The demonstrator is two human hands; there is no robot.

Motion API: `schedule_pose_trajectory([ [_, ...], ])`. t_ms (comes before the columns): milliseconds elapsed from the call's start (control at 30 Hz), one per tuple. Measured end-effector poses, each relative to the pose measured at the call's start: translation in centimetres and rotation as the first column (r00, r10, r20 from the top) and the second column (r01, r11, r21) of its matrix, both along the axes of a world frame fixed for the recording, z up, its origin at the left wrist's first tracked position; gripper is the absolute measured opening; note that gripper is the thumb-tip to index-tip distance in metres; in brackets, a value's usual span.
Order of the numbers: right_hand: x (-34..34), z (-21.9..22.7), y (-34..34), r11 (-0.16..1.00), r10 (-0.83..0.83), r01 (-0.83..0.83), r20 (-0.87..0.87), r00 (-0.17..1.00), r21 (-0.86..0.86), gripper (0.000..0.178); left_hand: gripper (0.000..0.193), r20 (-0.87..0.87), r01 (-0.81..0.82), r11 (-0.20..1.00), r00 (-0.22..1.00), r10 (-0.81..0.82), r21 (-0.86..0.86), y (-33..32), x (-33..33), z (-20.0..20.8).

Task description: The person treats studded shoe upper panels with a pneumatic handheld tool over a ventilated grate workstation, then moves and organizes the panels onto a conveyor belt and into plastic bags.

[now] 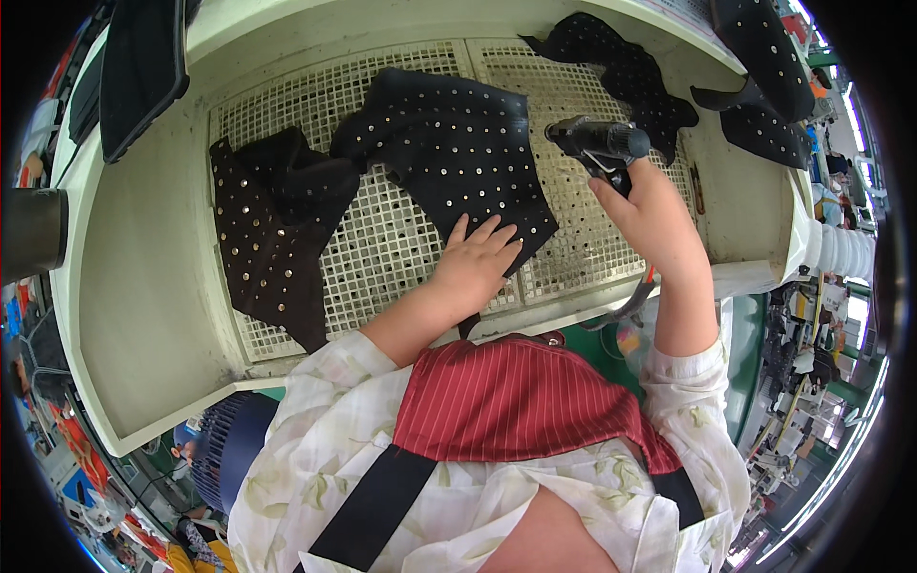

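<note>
- Several fingers of the left hand (473, 263) are spread wide and flat, palm down, upon the lower part of a black studded piece (458, 134). This hand seems to steady it and grips nothing that I can see.
- The right hand (650, 215) is closed around the handle of a black gun-shaped tool (597, 141). The nose points leftward, just beside the piece's right edge but apart from it. Whether the trigger is pressed, I cannot tell.
- The black studded piece lies on the pale grid (373, 229) of the walled tabletop (143, 315). Its studs already stand in rows over most of the face, so the studding itself looks done. How much of this surface the tool has treated, and how much is left, is not visible.
- To the left lies a darker studded piece (267, 258), partly folded at the top; I judge that it would need flattening before any work on it.
- Farther, at the upper right, a curved studded piece (621, 67) lies rumpled, with no hand on it.
- Beyond, more studded pieces (764, 57) hang at the right rim; finished or waiting, I cannot say.
</note>
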State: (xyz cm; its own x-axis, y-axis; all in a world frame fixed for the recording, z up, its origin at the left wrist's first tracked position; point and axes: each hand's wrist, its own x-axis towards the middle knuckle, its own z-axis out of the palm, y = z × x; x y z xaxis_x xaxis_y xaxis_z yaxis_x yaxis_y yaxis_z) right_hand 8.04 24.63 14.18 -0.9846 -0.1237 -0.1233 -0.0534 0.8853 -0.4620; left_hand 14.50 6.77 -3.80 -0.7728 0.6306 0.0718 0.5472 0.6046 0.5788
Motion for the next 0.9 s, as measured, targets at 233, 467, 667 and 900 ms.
schedule_pose_trajectory([
  [233, 2.6, 1.2, -0.2, 0.995, -0.054, 0.045, 0.103, 0.993, 0.092, 0.031, 0.051, -0.002, -0.017, 1.0, 1.0, 0.017, -0.013, 0.2, 0.0, 0.2],
  [467, 5.2, 0.5, 0.9, 0.989, -0.04, 0.026, 0.089, 0.995, 0.147, 0.03, 0.054, 0.032, 0.001, 0.996, 0.999, 0.002, -0.094, 0.6, -0.2, 0.9],
  [667, 7.3, 0.6, 2.1, 0.997, 0.002, -0.007, 0.07, 0.998, 0.08, 0.03, 0.052, -0.031, 0.061, 0.981, 0.997, -0.068, -0.186, 0.1, -0.4, 1.4],
  [900, 7.6, 0.5, 2.0, 0.996, 0.0, -0.003, 0.032, 0.999, 0.09, 0.031, 0.039, -0.091, 0.1, 0.984, 0.989, -0.114, -0.15, -0.9, -1.6, 0.3],
])
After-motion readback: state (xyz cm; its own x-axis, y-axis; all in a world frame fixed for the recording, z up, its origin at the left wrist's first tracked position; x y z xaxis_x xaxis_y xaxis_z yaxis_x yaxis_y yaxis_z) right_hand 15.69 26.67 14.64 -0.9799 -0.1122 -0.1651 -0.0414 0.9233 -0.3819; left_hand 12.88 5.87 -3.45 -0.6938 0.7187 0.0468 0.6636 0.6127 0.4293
